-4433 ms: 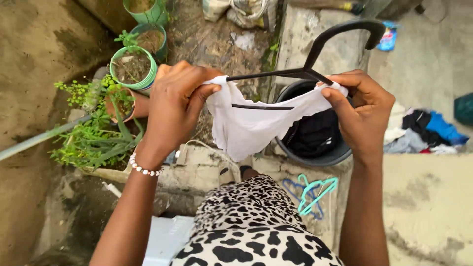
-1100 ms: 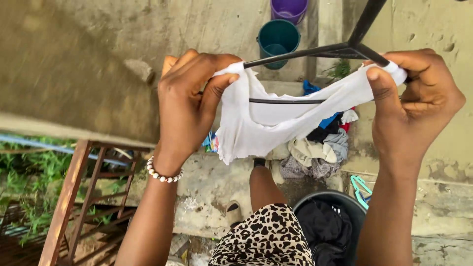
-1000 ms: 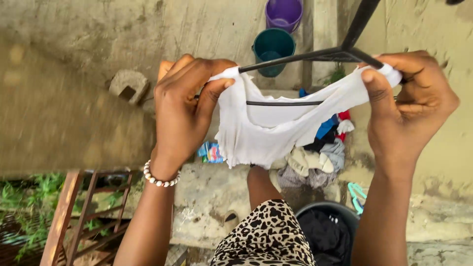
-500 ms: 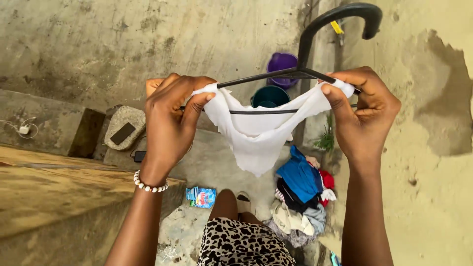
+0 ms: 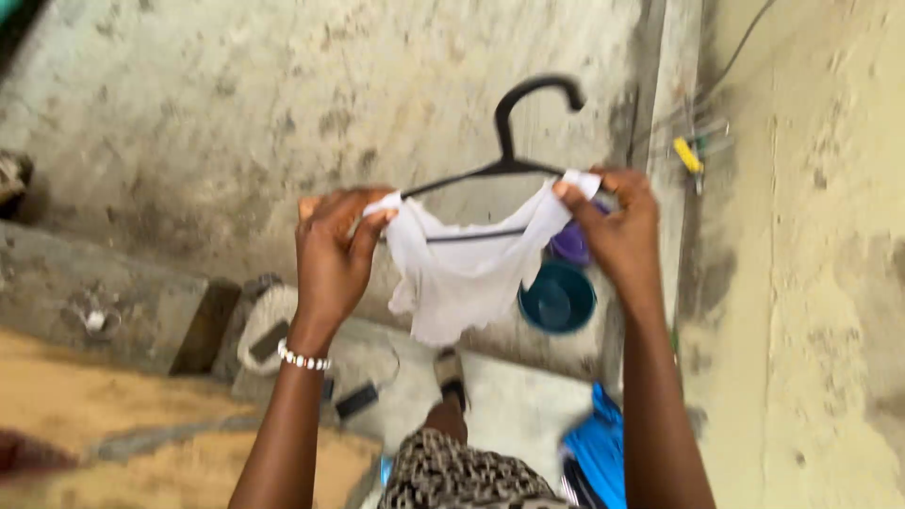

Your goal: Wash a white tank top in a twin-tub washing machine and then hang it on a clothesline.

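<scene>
A small white garment (image 5: pixel 452 273) hangs over a black plastic hanger (image 5: pixel 509 141) held out in front of me. My left hand (image 5: pixel 332 259), with a bead bracelet at the wrist, pinches the garment's left end against the hanger's arm. At the right end, my right hand (image 5: pixel 617 226) grips garment and hanger the same way. The hanger's hook points up toward a stained concrete wall (image 5: pixel 283 104). My leopard-print clothing (image 5: pixel 462 476) and one sandalled foot (image 5: pixel 451 372) show below.
A teal bucket (image 5: pixel 558 300) and a purple bucket (image 5: pixel 570 245) stand on the ground beneath my right hand. Blue cloth (image 5: pixel 596 462) lies at the bottom right. A stone block (image 5: pixel 269 325) with a dark object on it sits at the left, by a concrete ledge (image 5: pixel 104 302).
The view has swung from potted plants and a black laundry tub to the wall and buckets. Both hands kept their hold on garment and hanger and now reach further out and up.
</scene>
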